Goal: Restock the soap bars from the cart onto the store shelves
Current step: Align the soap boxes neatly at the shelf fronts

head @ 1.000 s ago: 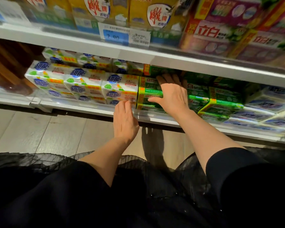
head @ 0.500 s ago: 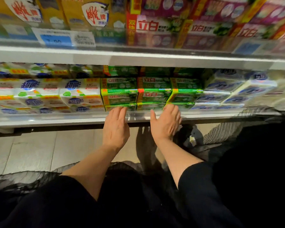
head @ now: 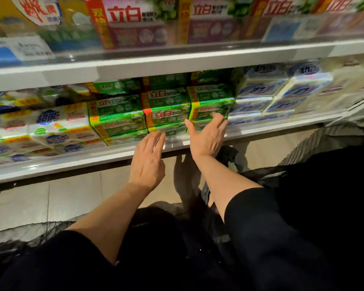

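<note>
The green soap packs (head: 166, 110) stood in stacks on the lower shelf (head: 72, 164), three columns side by side, their printed faces turned to the aisle, likely so that a shopper could read them. They were pushed close together, so the row looked full at the front.

The right hand (head: 206, 137) was in front of the right column of the green packs; its fingers (head: 219, 119) were spread and straight, the tips on or just at the lowest packs, holding nothing. I judged it was pressing them back into line. The left hand (head: 148, 162) was below the middle column, at the shelf's front edge, its fingers also apart and loose, with no pack in it.

Left of the green packs lay white packs (head: 59, 127), and right of them blue-white packs (head: 265, 91). Above them, purple boxes (head: 135, 24) stood on the upper shelf. No cart was clearly in view.
</note>
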A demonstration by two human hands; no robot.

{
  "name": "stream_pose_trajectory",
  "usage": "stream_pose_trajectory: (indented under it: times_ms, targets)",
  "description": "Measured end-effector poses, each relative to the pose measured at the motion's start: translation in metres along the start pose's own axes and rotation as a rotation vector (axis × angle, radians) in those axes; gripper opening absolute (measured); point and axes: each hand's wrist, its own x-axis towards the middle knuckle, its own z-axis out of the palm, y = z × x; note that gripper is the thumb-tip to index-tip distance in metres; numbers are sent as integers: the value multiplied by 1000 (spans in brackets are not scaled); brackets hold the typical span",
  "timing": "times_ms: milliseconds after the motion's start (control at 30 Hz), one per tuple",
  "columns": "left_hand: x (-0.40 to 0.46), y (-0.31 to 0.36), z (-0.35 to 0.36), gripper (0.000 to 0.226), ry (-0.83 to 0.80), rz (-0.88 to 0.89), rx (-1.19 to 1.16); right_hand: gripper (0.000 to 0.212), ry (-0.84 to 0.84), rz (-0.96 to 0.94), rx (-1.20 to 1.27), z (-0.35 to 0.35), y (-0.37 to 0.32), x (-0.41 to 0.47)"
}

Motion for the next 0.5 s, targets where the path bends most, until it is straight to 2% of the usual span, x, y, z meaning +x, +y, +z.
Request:
stream_pose_trajectory:
  times_ms: [200, 267, 400, 500]
  targets:
    - [10, 20, 4, 70, 28, 98, -47, 96, 67, 191, 240, -25, 10, 18]
    - [18, 32, 3, 68, 60, 170, -73, 88, 131, 230, 333, -34, 10, 32]
    - [50, 70, -13, 59, 230, 317, -127, 58, 320, 311, 379, -43, 12, 61]
    - [92, 104, -25, 62, 286, 355, -93, 55, 232, 442, 452, -43, 23, 74]
